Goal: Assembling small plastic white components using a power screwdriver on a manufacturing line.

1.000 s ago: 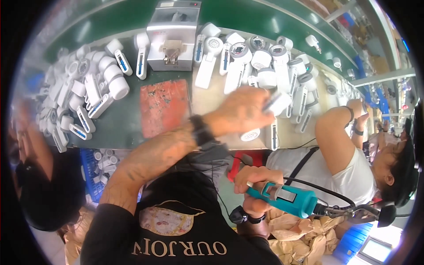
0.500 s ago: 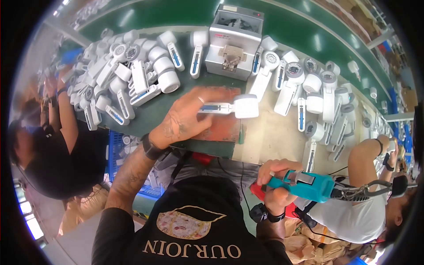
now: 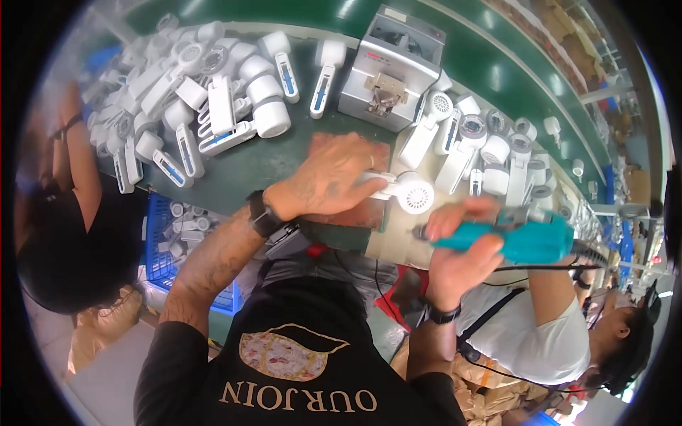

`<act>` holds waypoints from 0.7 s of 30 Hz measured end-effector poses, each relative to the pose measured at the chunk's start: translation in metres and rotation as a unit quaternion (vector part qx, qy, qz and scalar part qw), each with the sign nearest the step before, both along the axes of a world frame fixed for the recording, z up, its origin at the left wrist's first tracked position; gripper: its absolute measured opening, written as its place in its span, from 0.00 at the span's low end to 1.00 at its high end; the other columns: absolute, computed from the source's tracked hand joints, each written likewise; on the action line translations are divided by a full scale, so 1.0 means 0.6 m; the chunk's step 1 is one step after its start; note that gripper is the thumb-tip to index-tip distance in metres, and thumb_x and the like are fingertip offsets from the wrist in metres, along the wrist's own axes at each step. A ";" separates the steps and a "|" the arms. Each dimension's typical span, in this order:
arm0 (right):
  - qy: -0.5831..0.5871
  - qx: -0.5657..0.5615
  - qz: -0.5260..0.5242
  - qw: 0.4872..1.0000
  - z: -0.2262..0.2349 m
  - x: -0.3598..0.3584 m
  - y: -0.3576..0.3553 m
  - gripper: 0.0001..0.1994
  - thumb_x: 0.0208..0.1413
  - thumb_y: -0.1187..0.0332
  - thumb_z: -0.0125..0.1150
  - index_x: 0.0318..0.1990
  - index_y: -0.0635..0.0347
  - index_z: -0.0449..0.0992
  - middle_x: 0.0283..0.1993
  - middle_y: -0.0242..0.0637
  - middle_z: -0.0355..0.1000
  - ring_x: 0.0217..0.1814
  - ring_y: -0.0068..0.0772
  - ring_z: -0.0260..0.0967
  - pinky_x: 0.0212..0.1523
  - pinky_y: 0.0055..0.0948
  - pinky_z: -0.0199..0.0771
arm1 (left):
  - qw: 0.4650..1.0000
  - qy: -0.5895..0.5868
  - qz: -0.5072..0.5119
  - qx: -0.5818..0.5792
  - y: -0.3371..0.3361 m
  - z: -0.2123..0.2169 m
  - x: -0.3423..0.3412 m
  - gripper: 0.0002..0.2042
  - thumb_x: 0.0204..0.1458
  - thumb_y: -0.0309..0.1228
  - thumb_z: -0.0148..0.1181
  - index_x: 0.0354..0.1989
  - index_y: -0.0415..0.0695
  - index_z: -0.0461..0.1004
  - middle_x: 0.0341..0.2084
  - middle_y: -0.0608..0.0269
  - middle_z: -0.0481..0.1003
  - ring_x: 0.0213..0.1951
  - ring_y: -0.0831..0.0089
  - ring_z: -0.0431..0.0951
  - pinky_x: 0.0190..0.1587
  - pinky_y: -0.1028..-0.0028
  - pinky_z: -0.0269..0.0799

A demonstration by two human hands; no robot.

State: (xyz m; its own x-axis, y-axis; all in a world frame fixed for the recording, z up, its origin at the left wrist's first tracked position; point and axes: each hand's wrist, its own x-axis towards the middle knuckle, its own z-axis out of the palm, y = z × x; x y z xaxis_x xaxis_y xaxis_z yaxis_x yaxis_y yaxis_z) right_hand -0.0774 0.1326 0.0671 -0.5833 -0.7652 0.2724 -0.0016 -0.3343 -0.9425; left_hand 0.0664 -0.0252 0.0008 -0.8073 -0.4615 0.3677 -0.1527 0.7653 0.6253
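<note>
My left hand (image 3: 327, 176) is closed round the handle of a white handheld fan (image 3: 415, 195), above a reddish-brown mat (image 3: 352, 216). The fan's round, slotted grille faces up, and its handle is mostly hidden under my fingers. In my right hand (image 3: 460, 273) is a teal electric screwdriver (image 3: 522, 241), fingers wrapped round its body. Its tip points left, just below and to the right of the fan head, apart from it. Motion blurs the tool and fingers a little.
A grey screw-feeder machine (image 3: 391, 71) stands behind the mat. Piles of white fans (image 3: 220, 106) lie at left, and several more fans (image 3: 462, 153) at right. A blue crate (image 3: 160, 245) sits below the table's left side. Co-workers sit on both sides, one in a white shirt (image 3: 550, 334).
The fan in my left hand has turned over, from its side with the blue strip showing to grille up. My right hand has raised the electric screwdriver towards it.
</note>
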 end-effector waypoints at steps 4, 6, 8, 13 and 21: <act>0.083 -0.045 -0.016 0.995 0.018 -0.017 -0.115 0.33 0.65 0.39 0.45 0.48 0.69 0.67 0.24 0.36 0.65 0.24 0.31 0.63 0.28 0.31 0.67 | 0.998 -0.010 0.021 -0.054 -0.007 -0.007 0.001 0.14 0.54 0.38 0.63 0.46 0.47 0.78 0.43 0.58 0.74 0.46 0.58 0.72 0.53 0.59 0.67; 0.105 -0.049 -0.035 0.993 0.017 -0.019 -0.169 0.33 0.65 0.39 0.45 0.46 0.71 0.69 0.24 0.37 0.66 0.25 0.31 0.65 0.28 0.29 0.68 | 0.998 0.002 -0.003 -0.067 -0.009 -0.007 0.005 0.16 0.54 0.40 0.63 0.48 0.48 0.78 0.44 0.60 0.74 0.46 0.60 0.71 0.51 0.61 0.67; 0.125 -0.051 -0.027 0.990 0.007 -0.025 -0.221 0.31 0.67 0.42 0.45 0.46 0.70 0.70 0.24 0.36 0.67 0.26 0.29 0.67 0.28 0.27 0.67 | 0.998 0.006 -0.028 -0.064 -0.013 -0.017 0.007 0.18 0.53 0.42 0.63 0.49 0.48 0.78 0.44 0.61 0.74 0.46 0.61 0.72 0.51 0.62 0.67; 0.157 -0.027 -0.038 0.986 0.017 0.000 -0.304 0.18 0.68 0.56 0.50 0.39 0.66 0.74 0.23 0.34 0.71 0.25 0.24 0.68 0.27 0.23 0.65 | 0.999 0.019 -0.004 -0.050 -0.013 -0.022 0.017 0.22 0.52 0.43 0.64 0.52 0.46 0.75 0.44 0.64 0.74 0.47 0.64 0.71 0.53 0.65 0.65; 0.141 -0.008 -0.021 0.990 -0.018 -0.003 -0.305 0.19 0.68 0.56 0.50 0.35 0.65 0.73 0.23 0.33 0.70 0.25 0.24 0.67 0.26 0.24 0.65 | 0.999 0.003 0.006 -0.046 -0.017 -0.029 0.016 0.23 0.52 0.44 0.64 0.53 0.46 0.75 0.43 0.64 0.74 0.47 0.64 0.71 0.53 0.65 0.65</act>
